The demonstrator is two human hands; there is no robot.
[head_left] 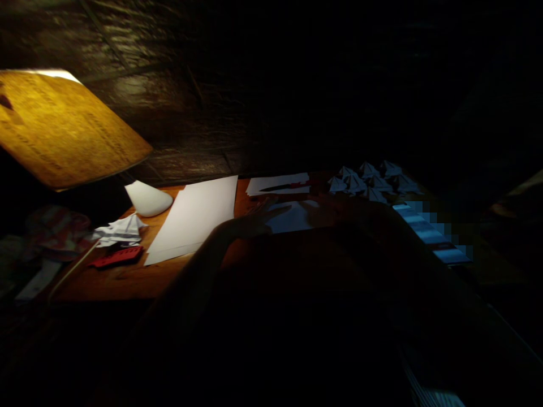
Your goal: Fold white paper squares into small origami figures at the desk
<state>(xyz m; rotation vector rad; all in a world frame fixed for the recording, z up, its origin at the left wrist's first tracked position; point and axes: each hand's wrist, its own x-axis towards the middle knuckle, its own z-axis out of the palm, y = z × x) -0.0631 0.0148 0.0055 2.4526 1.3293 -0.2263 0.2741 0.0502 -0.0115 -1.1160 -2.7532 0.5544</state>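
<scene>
A small white sheet of paper (291, 218) lies in front of me on the wooden desk. Around its left edge is my left hand (253, 222), with fingers along the far side and the thumb by the near corner. My right hand (328, 212) is at the paper's right side, deep in shadow. Part of it overlaps the sheet, but its fingers do not show clearly. Just behind the paper, a knife with a red handle (299, 185) rests on a stack of white paper (254, 188).
Larger white sheets (195, 217) lie left, near a lamp with a yellow shade (72, 130) and white base (149, 199). A crumpled folded paper (123, 230) and red object (119, 257) sit further left. Several folded paper shapes (354, 183) stand back right, near a blue-lit striped object (428, 232).
</scene>
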